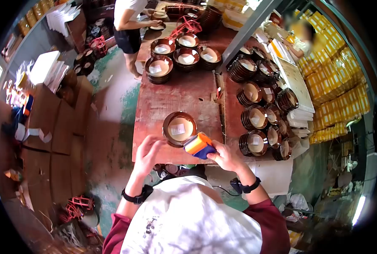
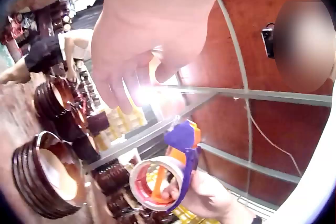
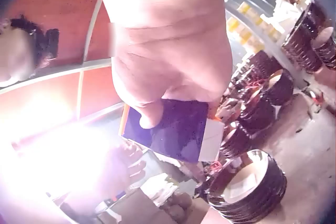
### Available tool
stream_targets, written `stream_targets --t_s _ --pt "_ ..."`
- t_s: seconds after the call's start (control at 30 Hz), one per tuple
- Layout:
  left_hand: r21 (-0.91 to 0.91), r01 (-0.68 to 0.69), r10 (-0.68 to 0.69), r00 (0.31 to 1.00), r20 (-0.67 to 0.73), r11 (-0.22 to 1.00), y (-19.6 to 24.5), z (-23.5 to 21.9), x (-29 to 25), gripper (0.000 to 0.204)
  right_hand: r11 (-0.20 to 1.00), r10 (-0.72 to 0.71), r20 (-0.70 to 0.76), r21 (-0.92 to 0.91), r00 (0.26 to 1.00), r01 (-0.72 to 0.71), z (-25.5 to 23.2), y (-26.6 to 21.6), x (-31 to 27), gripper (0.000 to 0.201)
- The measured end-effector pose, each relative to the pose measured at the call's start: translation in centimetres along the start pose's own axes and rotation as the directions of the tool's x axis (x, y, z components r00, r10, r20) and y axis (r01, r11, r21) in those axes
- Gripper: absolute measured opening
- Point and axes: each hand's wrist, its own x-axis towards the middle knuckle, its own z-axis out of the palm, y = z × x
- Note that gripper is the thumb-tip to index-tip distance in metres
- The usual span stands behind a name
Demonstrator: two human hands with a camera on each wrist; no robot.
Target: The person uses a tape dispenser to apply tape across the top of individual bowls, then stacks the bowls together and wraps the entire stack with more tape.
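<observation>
My right hand (image 1: 227, 157) grips an orange and blue tape dispenser (image 1: 200, 146) just right of a stack of brown bowls (image 1: 189, 122) near the table's front edge. A white paper slip (image 1: 178, 129) lies in the top bowl. In the left wrist view, a tape roll (image 2: 134, 186) sits on the dispenser. The right wrist view shows my thumb pressed along the blue side (image 3: 176, 129) of the dispenser. My left hand (image 1: 147, 155) hovers left of the bowls, fingers loosely bent and holding nothing.
Several more bowl stacks (image 1: 186, 58) stand at the back of the red table (image 1: 175, 93), and others (image 1: 256, 117) on its right side. A person (image 1: 129, 25) works at the far left end. Cardboard boxes (image 1: 48, 114) line the left; yellow-wrapped cartons (image 1: 332, 63) are piled right.
</observation>
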Motion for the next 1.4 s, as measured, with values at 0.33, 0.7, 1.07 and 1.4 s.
stream_targets --t_s 0.33,0.7,1.07,1.4 --pt "0.031 0.088 -0.093 0.978 0.185 0.996 2.0 2.1 0.1 0.034 1.0 -0.007 0.167 -0.014 0.986 0.009 0.3 -2.8 0.4 0.048" --pt "-0.019 0.109 -0.109 0.993 -0.036 0.994 -0.8 2.9 0.3 0.015 1.0 0.011 0.272 0.003 0.962 -0.012 0.9 -2.3 2.0 0.049" --pt "0.145 0.141 -0.109 0.972 -0.207 0.979 -5.7 1.4 4.4 0.002 0.913 0.144 0.459 0.279 0.876 -0.296 0.2 -0.4 5.9 0.037" --pt "0.307 0.223 0.0 0.809 -0.588 0.925 -15.6 -15.0 13.3 0.021 0.931 0.269 0.458 0.101 0.847 -0.35 -10.5 -3.4 6.3 0.032"
